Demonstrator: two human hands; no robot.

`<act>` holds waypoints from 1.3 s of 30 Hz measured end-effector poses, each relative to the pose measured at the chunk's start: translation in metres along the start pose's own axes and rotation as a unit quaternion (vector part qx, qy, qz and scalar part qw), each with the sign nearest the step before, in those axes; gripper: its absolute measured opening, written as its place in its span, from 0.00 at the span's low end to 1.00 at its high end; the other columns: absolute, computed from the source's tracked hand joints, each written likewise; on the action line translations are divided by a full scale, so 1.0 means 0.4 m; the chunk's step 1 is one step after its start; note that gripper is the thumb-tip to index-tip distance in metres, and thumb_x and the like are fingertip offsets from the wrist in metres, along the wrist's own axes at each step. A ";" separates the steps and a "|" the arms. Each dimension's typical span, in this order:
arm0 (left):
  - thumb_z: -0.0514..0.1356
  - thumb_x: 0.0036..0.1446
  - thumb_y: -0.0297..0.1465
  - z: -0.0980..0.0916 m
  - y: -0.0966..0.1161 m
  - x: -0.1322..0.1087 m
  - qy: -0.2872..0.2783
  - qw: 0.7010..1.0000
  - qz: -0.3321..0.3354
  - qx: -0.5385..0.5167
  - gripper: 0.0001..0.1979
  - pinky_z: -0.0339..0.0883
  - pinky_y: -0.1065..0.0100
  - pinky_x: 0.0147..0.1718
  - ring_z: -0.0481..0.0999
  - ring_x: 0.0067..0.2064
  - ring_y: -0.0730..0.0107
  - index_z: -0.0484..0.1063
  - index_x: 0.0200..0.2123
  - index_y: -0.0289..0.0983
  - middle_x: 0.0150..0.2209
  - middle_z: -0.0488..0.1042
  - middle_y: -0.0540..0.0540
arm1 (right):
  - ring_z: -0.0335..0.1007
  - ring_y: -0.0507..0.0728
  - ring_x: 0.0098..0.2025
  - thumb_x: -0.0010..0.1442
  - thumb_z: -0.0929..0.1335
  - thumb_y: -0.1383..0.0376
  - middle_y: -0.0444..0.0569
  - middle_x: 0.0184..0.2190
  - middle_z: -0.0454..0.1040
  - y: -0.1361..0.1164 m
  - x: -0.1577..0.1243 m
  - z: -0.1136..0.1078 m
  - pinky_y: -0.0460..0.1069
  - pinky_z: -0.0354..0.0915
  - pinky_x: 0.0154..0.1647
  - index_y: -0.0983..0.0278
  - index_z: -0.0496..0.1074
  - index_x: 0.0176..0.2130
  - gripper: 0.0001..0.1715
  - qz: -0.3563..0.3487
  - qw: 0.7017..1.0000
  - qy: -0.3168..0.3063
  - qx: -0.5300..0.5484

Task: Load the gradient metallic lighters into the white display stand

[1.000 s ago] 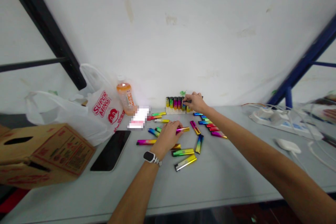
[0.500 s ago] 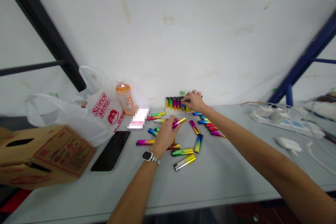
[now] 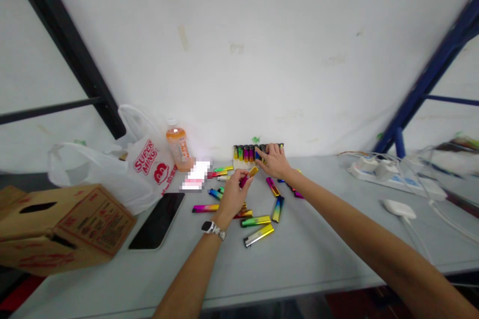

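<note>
The left hand [image 3: 232,195], its forearm stretched forward, pinches a glossy purple-and-gold lighter [image 3: 253,172] at a tilt, just in front of the pale rack [image 3: 239,165]. The right hand [image 3: 276,161] reaches in from the right, fingers extended over the upright row of shiny lighters [image 3: 246,153]; whether it grips one, I can't tell. Slim metallic loose lighters [image 3: 256,221] lie scattered on the smooth grey bench [image 3: 318,254]. Farther left sit a flat black phone [image 3: 159,222], a crinkled plastic bag [image 3: 127,164] and a cardboard box [image 3: 90,222].
</note>
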State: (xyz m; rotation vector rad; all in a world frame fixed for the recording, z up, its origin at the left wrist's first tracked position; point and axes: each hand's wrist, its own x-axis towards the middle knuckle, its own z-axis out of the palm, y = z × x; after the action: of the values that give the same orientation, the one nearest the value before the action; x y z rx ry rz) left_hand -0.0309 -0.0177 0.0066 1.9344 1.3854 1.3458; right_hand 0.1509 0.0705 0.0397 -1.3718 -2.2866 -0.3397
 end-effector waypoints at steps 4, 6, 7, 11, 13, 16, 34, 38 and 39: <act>0.57 0.63 0.36 -0.001 0.009 0.000 0.006 1.000 -0.012 -0.023 0.09 0.69 0.63 0.41 0.78 0.40 0.64 0.67 0.43 0.38 0.38 0.78 0.45 | 0.60 0.63 0.51 0.67 0.59 0.59 0.57 0.48 0.67 -0.059 -0.045 -0.002 0.56 0.56 0.53 0.61 0.64 0.62 0.26 0.070 0.977 0.123 0.162; 0.57 0.63 0.37 0.002 0.016 0.000 0.012 0.999 -0.005 -0.045 0.09 0.69 0.63 0.43 0.78 0.42 0.64 0.67 0.43 0.38 0.40 0.78 0.44 | 0.64 0.60 0.48 0.68 0.58 0.58 0.54 0.44 0.70 -0.099 -0.076 0.004 0.54 0.59 0.51 0.63 0.71 0.53 0.22 0.089 0.941 0.135 0.297; 0.57 0.63 0.37 0.004 0.019 -0.001 0.013 0.998 0.001 -0.060 0.10 0.69 0.63 0.44 0.78 0.43 0.64 0.67 0.43 0.38 0.40 0.78 0.44 | 0.65 0.59 0.45 0.68 0.59 0.56 0.53 0.42 0.72 -0.118 -0.091 0.010 0.53 0.61 0.47 0.62 0.72 0.50 0.21 0.093 0.921 0.117 0.361; 0.58 0.62 0.36 0.014 0.024 -0.007 0.003 0.993 -0.005 -0.121 0.10 0.70 0.64 0.44 0.79 0.41 0.66 0.64 0.42 0.38 0.39 0.79 0.44 | 0.66 0.56 0.37 0.64 0.63 0.50 0.48 0.33 0.72 -0.174 -0.133 0.033 0.49 0.62 0.36 0.62 0.72 0.34 0.20 0.134 0.856 0.086 0.493; 0.60 0.60 0.36 0.013 0.023 -0.008 0.002 0.993 -0.021 -0.117 0.12 0.70 0.64 0.42 0.79 0.40 0.67 0.62 0.42 0.39 0.39 0.79 0.45 | 0.67 0.56 0.36 0.63 0.63 0.50 0.47 0.32 0.72 -0.184 -0.140 0.033 0.49 0.63 0.36 0.62 0.71 0.32 0.20 0.151 0.820 0.092 0.544; 0.63 0.56 0.37 -0.001 0.025 -0.004 0.032 0.998 -0.027 -0.053 0.14 0.69 0.62 0.42 0.78 0.40 0.66 0.64 0.41 0.39 0.40 0.78 0.45 | 0.68 0.55 0.36 0.62 0.65 0.50 0.47 0.32 0.73 -0.181 -0.143 0.016 0.49 0.65 0.38 0.61 0.70 0.37 0.18 0.171 0.752 0.131 0.623; 0.55 0.62 0.39 -0.009 0.041 -0.010 0.001 0.999 0.021 0.039 0.11 0.68 0.66 0.36 0.74 0.34 0.68 0.72 0.35 0.38 0.32 0.77 0.48 | 0.41 0.46 0.13 0.57 0.61 0.41 0.34 0.14 0.56 -0.166 -0.163 -0.017 0.42 0.38 0.13 0.60 0.62 0.32 0.25 0.277 0.592 -0.050 0.755; 0.56 0.62 0.36 -0.009 0.044 -0.011 0.019 0.999 0.028 0.002 0.16 0.69 0.68 0.34 0.75 0.37 0.69 0.68 0.52 0.38 0.43 0.75 0.44 | 0.52 0.47 0.14 0.52 0.71 0.46 0.36 0.20 0.67 -0.167 -0.172 -0.010 0.42 0.46 0.14 0.58 0.64 0.40 0.24 0.189 0.672 -0.053 0.714; 0.55 0.63 0.35 -0.010 0.043 -0.010 0.019 0.999 0.039 0.003 0.16 0.69 0.68 0.35 0.75 0.39 0.68 0.69 0.52 0.38 0.44 0.74 0.44 | 0.54 0.48 0.15 0.53 0.71 0.47 0.37 0.19 0.67 -0.167 -0.174 -0.007 0.43 0.48 0.14 0.58 0.67 0.40 0.23 0.166 0.698 -0.057 0.695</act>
State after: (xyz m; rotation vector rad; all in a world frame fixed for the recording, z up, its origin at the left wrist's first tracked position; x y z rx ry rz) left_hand -0.0262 -0.0295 0.0197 1.9949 1.3447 1.4227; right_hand 0.1209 -0.0159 0.0091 -0.8192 -1.4530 1.3577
